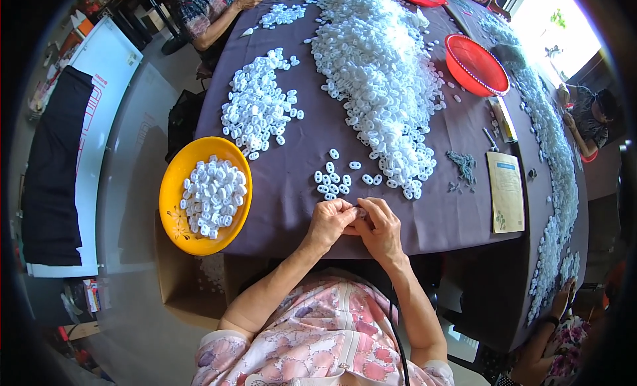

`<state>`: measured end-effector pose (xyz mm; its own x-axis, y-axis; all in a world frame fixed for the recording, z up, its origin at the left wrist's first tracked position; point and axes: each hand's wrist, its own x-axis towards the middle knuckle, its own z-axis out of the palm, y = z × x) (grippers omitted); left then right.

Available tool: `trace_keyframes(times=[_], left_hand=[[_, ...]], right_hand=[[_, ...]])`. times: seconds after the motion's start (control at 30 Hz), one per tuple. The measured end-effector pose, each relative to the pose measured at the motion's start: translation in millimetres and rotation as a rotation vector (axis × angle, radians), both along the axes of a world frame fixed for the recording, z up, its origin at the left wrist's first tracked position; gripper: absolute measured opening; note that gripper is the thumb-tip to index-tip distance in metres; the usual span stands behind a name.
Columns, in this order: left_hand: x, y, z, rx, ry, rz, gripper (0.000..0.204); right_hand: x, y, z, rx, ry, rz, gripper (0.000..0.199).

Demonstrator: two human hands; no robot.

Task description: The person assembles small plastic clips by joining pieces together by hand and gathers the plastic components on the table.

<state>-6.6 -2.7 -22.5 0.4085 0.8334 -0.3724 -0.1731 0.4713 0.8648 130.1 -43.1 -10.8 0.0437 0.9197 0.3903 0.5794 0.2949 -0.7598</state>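
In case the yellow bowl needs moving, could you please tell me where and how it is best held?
Probably by the left rim of the yellow bowl, coming from the left: white pieces heap toward its middle and right, leaving that edge bare.

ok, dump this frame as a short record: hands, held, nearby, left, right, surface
hands: left hand and right hand together, fingers pinched
held: small white piece between them, mostly hidden
nearby: loose two-hole white ovals just beyond; large white pile farther
left: yellow bowl of white pieces
right: blue-grey bits, tan booklet, red bowl farther off
surface: dark purplish cloth
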Motion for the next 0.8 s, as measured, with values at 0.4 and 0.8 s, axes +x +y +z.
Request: trace_keyframes(times=[0.4, 0.8], left_hand=[[-1.9, 1.1, 2.3, 0.004, -0.006, -0.032, 0.014], [-5.9, 0.3, 9.0, -0.03, -0.05, -0.043, 0.011]], right_hand=[[0.3, -0.3, -2.4, 0.029, -0.046, 0.011, 0.022], [-1.1, -5.2, -3.4, 0.099, -0.146, 0.017, 0.019]])
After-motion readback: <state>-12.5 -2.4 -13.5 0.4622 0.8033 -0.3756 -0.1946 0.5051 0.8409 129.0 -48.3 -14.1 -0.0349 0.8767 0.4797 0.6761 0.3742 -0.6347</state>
